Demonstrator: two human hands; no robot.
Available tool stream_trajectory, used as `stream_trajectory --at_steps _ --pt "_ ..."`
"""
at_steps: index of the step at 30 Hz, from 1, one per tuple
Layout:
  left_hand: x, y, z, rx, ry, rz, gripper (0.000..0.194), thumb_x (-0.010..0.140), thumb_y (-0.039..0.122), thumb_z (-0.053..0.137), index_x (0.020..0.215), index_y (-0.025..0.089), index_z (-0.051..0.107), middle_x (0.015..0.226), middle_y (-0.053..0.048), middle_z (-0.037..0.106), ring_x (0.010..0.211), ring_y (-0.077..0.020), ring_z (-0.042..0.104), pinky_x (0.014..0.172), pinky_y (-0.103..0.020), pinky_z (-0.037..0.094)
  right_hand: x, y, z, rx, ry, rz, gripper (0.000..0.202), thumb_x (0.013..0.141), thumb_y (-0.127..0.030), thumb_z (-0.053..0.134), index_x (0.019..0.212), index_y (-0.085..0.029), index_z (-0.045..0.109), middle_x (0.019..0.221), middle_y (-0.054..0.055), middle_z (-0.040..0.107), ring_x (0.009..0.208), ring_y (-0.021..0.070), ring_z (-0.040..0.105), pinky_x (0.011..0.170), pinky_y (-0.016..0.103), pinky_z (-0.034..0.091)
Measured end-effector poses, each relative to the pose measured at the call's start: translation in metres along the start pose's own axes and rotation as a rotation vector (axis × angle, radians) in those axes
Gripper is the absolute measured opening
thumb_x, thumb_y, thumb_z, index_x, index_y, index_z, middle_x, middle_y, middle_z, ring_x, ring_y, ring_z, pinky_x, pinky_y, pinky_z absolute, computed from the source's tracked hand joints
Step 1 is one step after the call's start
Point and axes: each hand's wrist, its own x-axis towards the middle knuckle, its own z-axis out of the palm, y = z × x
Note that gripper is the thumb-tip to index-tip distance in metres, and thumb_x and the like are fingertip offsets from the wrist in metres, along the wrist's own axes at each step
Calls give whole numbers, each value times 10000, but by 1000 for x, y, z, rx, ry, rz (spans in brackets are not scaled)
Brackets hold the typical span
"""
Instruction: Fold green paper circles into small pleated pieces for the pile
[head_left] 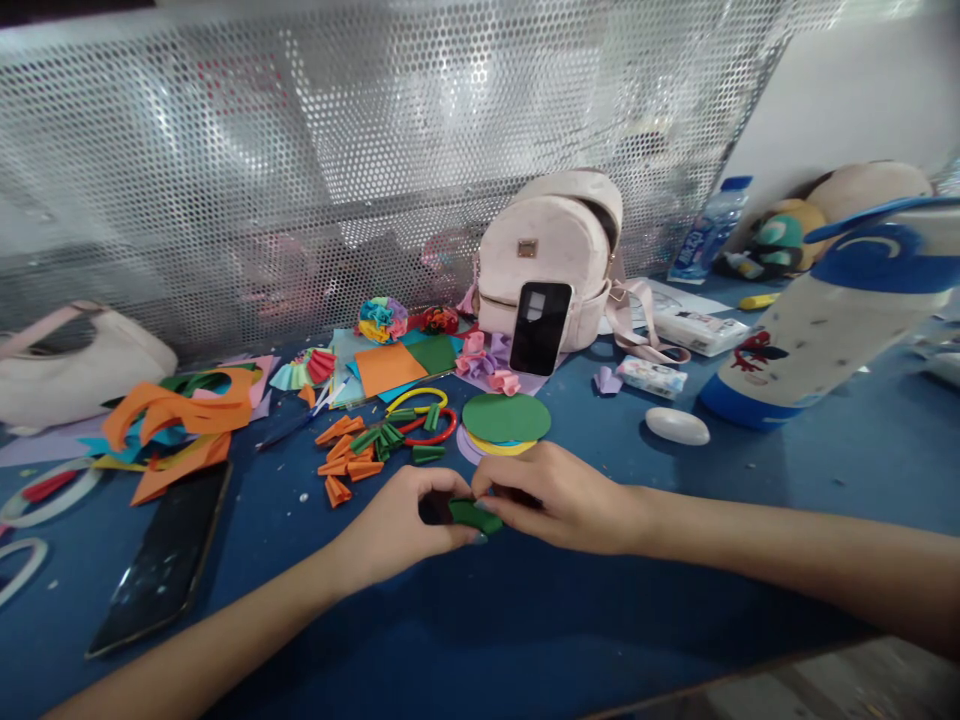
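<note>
A small folded piece of green paper (474,515) is held between both hands, low over the blue table. My left hand (409,520) pinches it from the left, thumb below. From the right, my right hand (544,497) grips its upper edge with thumb and fingertips. Just beyond the hands lie green paper circles (506,417) on top of yellow and purple ones. Several folded orange pieces (350,457) and folded green pieces (380,437) lie to the left, beside a yellow ring (420,400) and a red ring (442,428).
A dark phone (169,560) and orange paper scraps (180,410) lie left. Behind stand a pale backpack (544,250) and a phone (540,327) leaning on it. A large bottle (817,330), a white oval object (676,426) and tissue packs (697,330) are right.
</note>
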Motion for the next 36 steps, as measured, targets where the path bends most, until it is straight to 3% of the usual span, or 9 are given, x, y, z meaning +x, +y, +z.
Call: stream_trajectory --at_steps 6,9,13,18,24,29,36 --pt "-1 2 -3 139 230 296 106 806 124 746 757 180 670 778 -3 638 750 -161 621 727 -276 483 0 -2 -8 51 146 -19 154 1027 -240 431 983 -191 570 698 -17 579 568 99 484 561 212 353" --pt "-3 0 -4 191 283 389 138 823 82 731 748 178 665 768 4 618 735 -145 616 705 -256 479 0 -2 -6 37 146 -46 100 995 -291 535 990 -198 572 597 -70 476 498 87 431 513 208 318" --pt "-5 1 -1 219 305 442 189 804 -6 692 764 178 674 768 10 612 723 -134 611 677 -236 476 -1 0 -1 -61 168 -94 129 949 -321 624 971 -200 587 599 -70 488 496 83 429 509 213 309" --pt "-6 4 4 240 339 433 166 817 39 716 741 173 653 734 17 591 690 -131 590 650 -234 463 0 0 1 -111 190 -114 54 945 -239 600 917 -193 599 605 -59 498 502 83 409 515 220 298" --pt "-4 4 5 240 364 398 203 814 124 769 669 172 635 683 20 600 648 -132 580 627 -241 457 -1 1 2 -95 147 -56 101 954 -198 552 857 -195 581 642 -28 536 540 99 434 529 232 290" --pt "-3 0 1 115 355 354 115 819 160 772 719 176 716 721 -10 648 675 -150 617 643 -257 491 1 0 1 10 166 23 113 922 -180 560 810 -195 561 568 -67 428 500 86 383 514 215 288" --pt "-2 2 -4 24 344 282 208 838 219 761 641 174 715 636 -6 641 630 -145 596 632 -255 470 4 -4 -4 139 173 100 118 907 -187 580 791 -190 561 567 -78 385 493 81 351 502 212 294"
